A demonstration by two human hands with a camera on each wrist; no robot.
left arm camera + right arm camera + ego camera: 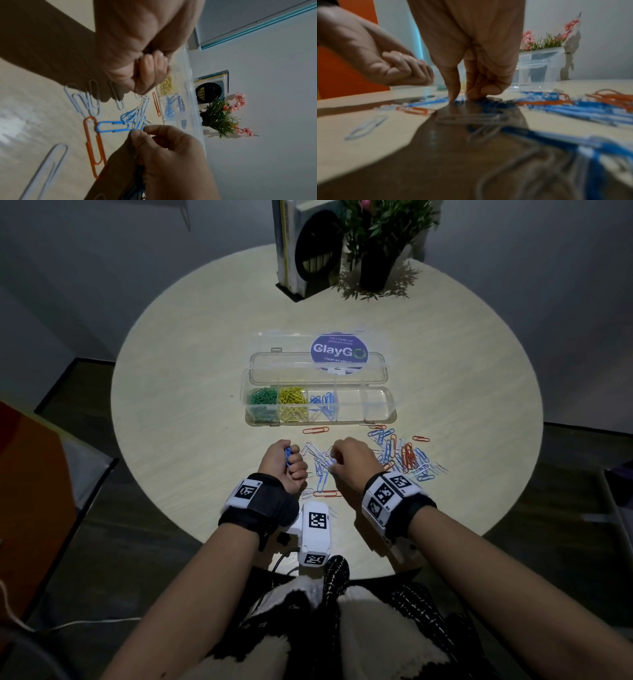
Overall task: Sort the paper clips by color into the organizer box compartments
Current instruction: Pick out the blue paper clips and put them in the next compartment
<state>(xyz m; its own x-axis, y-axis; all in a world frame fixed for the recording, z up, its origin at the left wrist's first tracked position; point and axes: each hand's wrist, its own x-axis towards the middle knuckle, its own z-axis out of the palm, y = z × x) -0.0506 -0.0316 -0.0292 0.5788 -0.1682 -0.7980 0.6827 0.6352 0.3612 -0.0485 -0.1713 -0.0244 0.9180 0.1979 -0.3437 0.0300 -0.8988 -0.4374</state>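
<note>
The clear organizer box lies open mid-table; from its left end the compartments hold green clips, yellow clips and blue clips, and the two right ones are empty. Loose blue, orange and white clips are scattered in front of it. My left hand is a fist gripping a bunch of blue clips, just left of the pile. My right hand reaches down, and its thumb and forefinger pinch the end of a blue clip lying on the table.
The box's lid lies flat behind it with a purple sticker. A book stand and a potted plant stand at the table's far edge. An orange clip and white clips lie near my hands.
</note>
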